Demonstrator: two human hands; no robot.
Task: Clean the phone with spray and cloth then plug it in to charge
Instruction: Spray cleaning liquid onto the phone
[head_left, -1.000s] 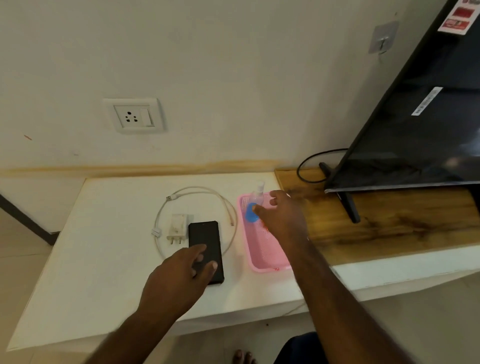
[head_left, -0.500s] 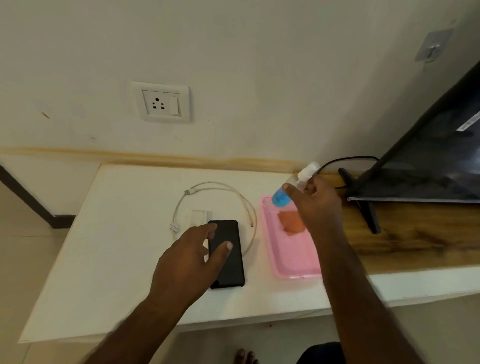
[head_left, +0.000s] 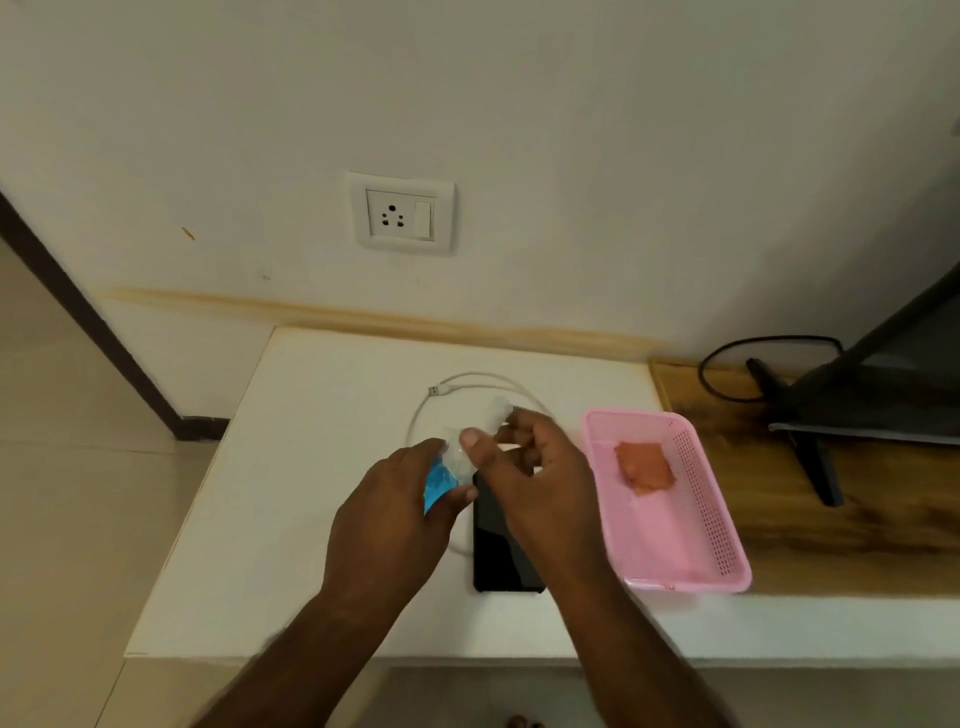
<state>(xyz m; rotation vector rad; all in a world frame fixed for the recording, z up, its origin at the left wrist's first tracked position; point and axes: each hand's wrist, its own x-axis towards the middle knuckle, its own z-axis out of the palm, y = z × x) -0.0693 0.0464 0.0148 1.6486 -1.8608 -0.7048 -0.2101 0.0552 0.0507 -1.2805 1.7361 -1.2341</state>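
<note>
My left hand (head_left: 395, 514) grips the small spray bottle (head_left: 440, 480), whose blue body shows between my fingers, above the white table. My right hand (head_left: 535, 478) is beside it and pinches a clear whitish cap (head_left: 497, 410) at its fingertips, a little apart from the bottle's clear top. The black phone (head_left: 501, 556) lies flat on the table under both hands, partly covered by them. A white charging cable (head_left: 467, 382) loops on the table behind my hands. An orange cloth (head_left: 644, 465) lies in the pink basket (head_left: 722, 525). The charger plug is hidden.
A white wall socket (head_left: 400, 214) sits on the wall above the table (head_left: 291, 493). To the right, a television (head_left: 883, 395) stands on a wooden surface (head_left: 857, 525) with a black cord (head_left: 727, 364) behind it. Floor lies to the left.
My right hand brought the spray bottle from over the basket to above the phone. My left hand left the phone and took the bottle's body. The view shifted left.
</note>
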